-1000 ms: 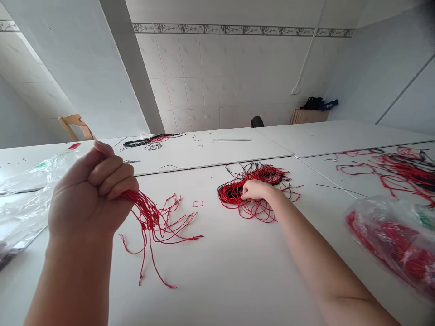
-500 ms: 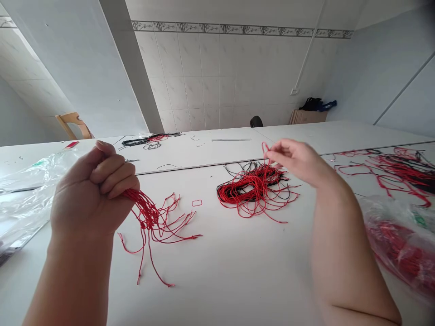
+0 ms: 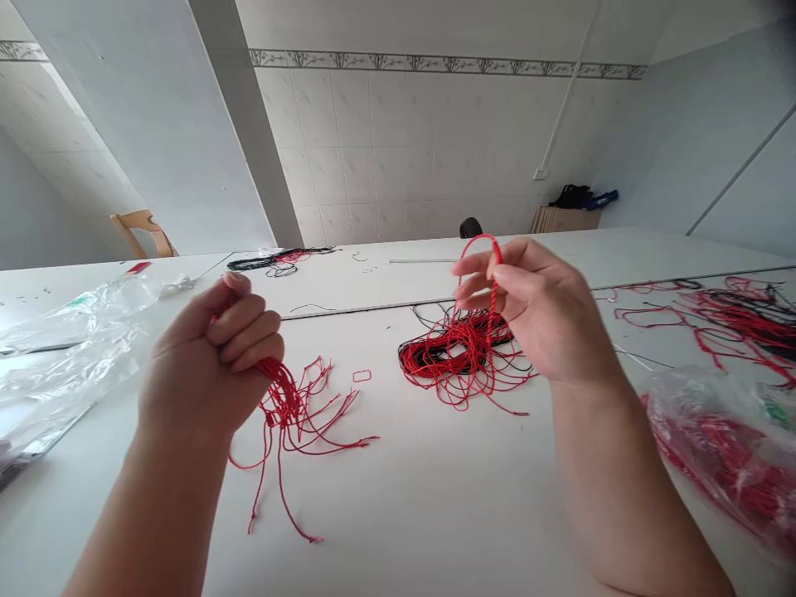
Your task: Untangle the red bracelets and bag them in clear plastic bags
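The right hand (image 3: 540, 311) has risen from the tangled red-and-black cord pile (image 3: 429, 358) on the white surface (image 3: 423, 506), pinching one looped, braided red cord (image 3: 494, 298) above it, apparently singled out. The left hand (image 3: 211, 365) (fist closed) grips a bundle of thin, knotted red cords (image 3: 284, 396).

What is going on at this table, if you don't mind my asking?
A person is handling red cords with both hands. The left hand is closed around a bunch of red cords, whose loose ends spread out below it. The right hand pinches a looped red cord, held up near a tangled pile of red and black cords on the white table.
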Available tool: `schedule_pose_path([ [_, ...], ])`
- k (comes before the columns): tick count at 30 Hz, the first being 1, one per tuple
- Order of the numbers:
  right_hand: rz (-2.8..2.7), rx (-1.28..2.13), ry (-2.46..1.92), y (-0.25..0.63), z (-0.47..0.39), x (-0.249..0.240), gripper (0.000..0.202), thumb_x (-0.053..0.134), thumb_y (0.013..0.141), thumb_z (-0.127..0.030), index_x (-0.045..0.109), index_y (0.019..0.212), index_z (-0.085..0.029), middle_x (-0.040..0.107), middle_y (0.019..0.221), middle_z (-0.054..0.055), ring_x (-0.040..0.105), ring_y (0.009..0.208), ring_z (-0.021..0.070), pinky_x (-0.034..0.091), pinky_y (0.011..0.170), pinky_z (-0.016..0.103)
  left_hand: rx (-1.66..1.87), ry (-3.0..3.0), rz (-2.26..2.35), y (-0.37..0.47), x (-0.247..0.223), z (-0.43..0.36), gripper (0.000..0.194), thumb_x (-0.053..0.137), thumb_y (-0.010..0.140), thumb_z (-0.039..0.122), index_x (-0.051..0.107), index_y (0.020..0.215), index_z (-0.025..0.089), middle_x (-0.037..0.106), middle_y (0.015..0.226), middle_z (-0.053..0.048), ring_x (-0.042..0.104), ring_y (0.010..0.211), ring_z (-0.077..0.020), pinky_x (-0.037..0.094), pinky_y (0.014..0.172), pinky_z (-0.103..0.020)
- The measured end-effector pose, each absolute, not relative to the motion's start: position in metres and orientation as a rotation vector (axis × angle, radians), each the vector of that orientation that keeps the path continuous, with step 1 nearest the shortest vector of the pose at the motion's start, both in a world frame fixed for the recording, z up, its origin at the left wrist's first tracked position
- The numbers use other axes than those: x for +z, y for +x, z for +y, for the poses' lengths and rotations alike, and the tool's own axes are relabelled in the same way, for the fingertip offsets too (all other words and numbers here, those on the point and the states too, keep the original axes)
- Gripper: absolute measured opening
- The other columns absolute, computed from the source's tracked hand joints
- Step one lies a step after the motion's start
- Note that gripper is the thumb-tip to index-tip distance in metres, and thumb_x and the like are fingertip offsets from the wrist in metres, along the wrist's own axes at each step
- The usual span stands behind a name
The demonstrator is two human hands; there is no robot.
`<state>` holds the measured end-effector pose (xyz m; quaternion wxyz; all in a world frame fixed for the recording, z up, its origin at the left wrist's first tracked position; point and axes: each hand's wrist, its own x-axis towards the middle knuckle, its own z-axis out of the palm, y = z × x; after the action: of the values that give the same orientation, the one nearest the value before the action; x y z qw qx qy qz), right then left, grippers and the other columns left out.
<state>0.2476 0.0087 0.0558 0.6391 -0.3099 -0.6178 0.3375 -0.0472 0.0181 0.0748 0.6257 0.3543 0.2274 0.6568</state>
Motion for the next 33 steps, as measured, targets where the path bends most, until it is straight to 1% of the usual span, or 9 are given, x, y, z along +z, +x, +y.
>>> schedule_pose_path([
  [2,-1.420,0.871,-0.726,0.237,0.013,0.050,0.012,0.061,0.094,-0.034,0.061,0.089,-0.023,0.075,0.108,0.004,0.072,0.084,0.0170,0.062,0.075,0.034,1.449,0.815,0.539,-0.039,0.071,0.018,0.031,0.037,0.103,0.009,0.058,0.082,0.016,0.022,0.053,0.008,0.023,0.040,-0.0075,0.024,0.034,-0.017],
  [5,-1.447,0.977,-0.749,0.220,0.019,0.040,0.019,0.064,0.095,-0.042,0.059,0.095,-0.023,0.075,0.100,0.004,0.071,0.079,0.0153,0.062,0.075,0.032,1.318,0.771,0.549,-0.026,0.061,0.020,0.043,0.034,0.108,0.026,0.061,0.078,0.015,0.019,0.053,0.008,0.019,0.040,-0.0079,0.023,0.033,-0.017],
  [7,-1.467,1.025,-0.747,0.209,0.023,0.033,0.023,0.067,0.095,-0.044,0.060,0.099,-0.022,0.074,0.093,0.002,0.070,0.075,0.0138,0.062,0.074,0.031,1.214,0.731,0.556,-0.016,0.051,0.021,0.044,0.040,0.108,0.035,0.063,0.077,0.014,0.019,0.053,0.009,0.019,0.040,-0.0074,0.023,0.032,-0.016],
  [12,-1.495,1.070,-0.733,0.193,0.027,0.023,0.024,0.068,0.095,-0.042,0.065,0.106,-0.021,0.071,0.088,0.002,0.067,0.072,0.0121,0.060,0.072,0.029,1.102,0.727,0.589,0.001,0.028,0.021,0.021,0.063,0.099,0.025,0.067,0.082,0.013,0.036,0.058,0.007,0.029,0.041,-0.0045,0.030,0.035,-0.012],
  [15,-1.508,1.083,-0.713,0.190,0.026,0.022,0.023,0.068,0.096,-0.040,0.065,0.109,-0.021,0.072,0.090,0.002,0.068,0.074,0.0121,0.060,0.074,0.029,1.137,0.702,0.625,0.006,0.020,0.022,0.022,0.056,0.102,0.023,0.072,0.093,0.013,0.056,0.074,0.000,0.047,0.051,-0.0060,0.042,0.042,-0.015],
  [18,-1.537,1.089,-0.690,0.187,0.024,0.021,0.019,0.067,0.097,-0.036,0.064,0.109,-0.022,0.072,0.090,0.001,0.068,0.074,0.0119,0.060,0.075,0.029,1.160,0.706,0.668,0.007,0.017,0.023,0.026,0.052,0.104,0.025,0.076,0.101,0.015,0.068,0.096,-0.007,0.065,0.074,-0.0125,0.055,0.058,-0.021],
  [24,-1.621,1.074,-0.738,0.180,0.021,0.018,0.015,0.067,0.096,-0.034,0.059,0.105,-0.023,0.073,0.096,0.002,0.072,0.084,0.0152,0.059,0.074,0.030,1.205,0.666,0.622,0.009,0.019,0.022,0.023,0.057,0.097,0.023,0.079,0.098,0.015,0.073,0.109,-0.010,0.068,0.091,-0.0185,0.060,0.082,-0.031],
  [29,-1.702,1.069,-0.844,0.178,0.019,0.015,0.016,0.067,0.097,-0.036,0.056,0.100,-0.025,0.071,0.092,-0.001,0.068,0.081,0.0144,0.051,0.067,0.028,1.193,0.653,0.598,0.008,0.022,0.023,0.033,0.051,0.097,0.025,0.079,0.113,0.015,0.074,0.110,-0.013,0.069,0.101,-0.0257,0.057,0.084,-0.036],
  [33,-1.745,1.105,-0.864,0.177,0.019,0.014,0.014,0.067,0.097,-0.034,0.056,0.098,-0.025,0.069,0.091,-0.002,0.067,0.086,0.0149,0.049,0.070,0.028,1.157,0.680,0.592,0.007,0.021,0.024,0.030,0.059,0.096,0.030,0.079,0.113,0.015,0.074,0.108,-0.011,0.067,0.090,-0.0214,0.055,0.079,-0.031],
])
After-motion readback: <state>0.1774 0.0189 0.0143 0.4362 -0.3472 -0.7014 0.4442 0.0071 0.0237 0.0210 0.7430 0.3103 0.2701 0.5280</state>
